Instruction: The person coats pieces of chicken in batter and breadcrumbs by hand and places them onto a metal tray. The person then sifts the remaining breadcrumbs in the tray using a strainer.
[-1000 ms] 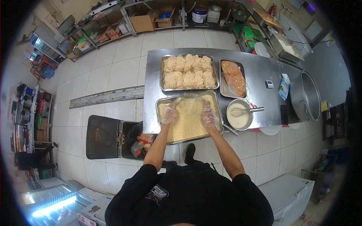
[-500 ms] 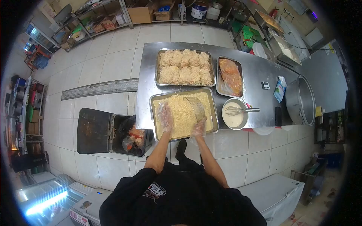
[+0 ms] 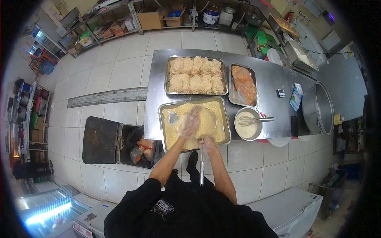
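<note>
A metal tray (image 3: 162, 119) of pale crumbs stands at the table's near edge. A round mesh strainer (image 3: 207, 119) with crumbs inside its rim lies level over the tray. My right hand (image 3: 209, 143), in a clear plastic glove, is closed round the strainer where handle and rim meet; the handle points back toward me. My left hand (image 3: 189, 122), also gloved, is over the strainer's left side with fingers stretched out. Whether it touches the rim I cannot tell. To the right of the tray stands a bowl (image 3: 237, 126) of pale batter with a whisk (image 3: 254, 119) in it.
Behind the crumb tray, another tray (image 3: 166, 79) holds rows of crumb-coated pieces. Beside it a smaller tray (image 3: 255, 85) carries raw, marinated-looking meat. A timer (image 3: 280, 93), a packet (image 3: 296, 96) and a large pot (image 3: 317, 107) are farther right. An open-lidded bin (image 3: 137, 160) stands left.
The strainer has gone from tilted to level, its handle now toward me. My left hand has moved right, from the crumbs to over the strainer. My right hand has shifted slightly nearer me.
</note>
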A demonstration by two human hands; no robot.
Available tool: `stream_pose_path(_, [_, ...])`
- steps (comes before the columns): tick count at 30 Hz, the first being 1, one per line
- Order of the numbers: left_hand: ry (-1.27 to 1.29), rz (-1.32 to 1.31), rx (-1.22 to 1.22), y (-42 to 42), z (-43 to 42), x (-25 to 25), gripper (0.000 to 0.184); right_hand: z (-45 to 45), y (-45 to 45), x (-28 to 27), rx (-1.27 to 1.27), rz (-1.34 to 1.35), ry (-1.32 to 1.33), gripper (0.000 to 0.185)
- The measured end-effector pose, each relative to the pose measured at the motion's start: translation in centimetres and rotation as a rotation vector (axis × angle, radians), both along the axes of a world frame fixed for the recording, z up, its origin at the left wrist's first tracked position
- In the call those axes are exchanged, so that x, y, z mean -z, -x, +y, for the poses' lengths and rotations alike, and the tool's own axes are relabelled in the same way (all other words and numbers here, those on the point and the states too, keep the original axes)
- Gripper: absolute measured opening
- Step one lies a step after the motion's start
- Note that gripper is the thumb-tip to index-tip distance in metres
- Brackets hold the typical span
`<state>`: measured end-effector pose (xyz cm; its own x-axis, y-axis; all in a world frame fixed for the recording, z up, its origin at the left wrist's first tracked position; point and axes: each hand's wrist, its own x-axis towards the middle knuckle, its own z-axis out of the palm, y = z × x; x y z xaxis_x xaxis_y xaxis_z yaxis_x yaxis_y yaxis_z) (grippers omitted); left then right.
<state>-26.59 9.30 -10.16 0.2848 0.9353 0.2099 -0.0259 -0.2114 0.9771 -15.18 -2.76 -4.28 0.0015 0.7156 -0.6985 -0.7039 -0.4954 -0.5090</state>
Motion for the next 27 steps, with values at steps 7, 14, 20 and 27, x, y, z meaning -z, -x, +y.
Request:
stream_pose_path(7, [-0.418, 1.061, 0.243, 4.7, 3.9, 0.7, 0.05, -0.9, -2.3, 0.1, 0.086, -0.188, 0.104, 0.006])
stream_pose_path(14, [0.147, 0.185, -0.103, 6.1, -2.7, -2.5, 0.045, -1.4, -0.8, 3.8, 0.038, -0.157, 0.021, 0.007])
stream_pose_path(20, [0.273, -0.415, -0.337, 2.2, -2.5, -0.4, 0.048, -0.9, -0.2, 10.7, 0.049, 0.011, -0.126, 0.009])
stream_pose_path(27, [0.159, -0.09, 0.026, 4.0, -3.4, -8.6, 0.061, 0.4, 0.1, 1.4, -0.157, -0.071, 0.017, 0.01])
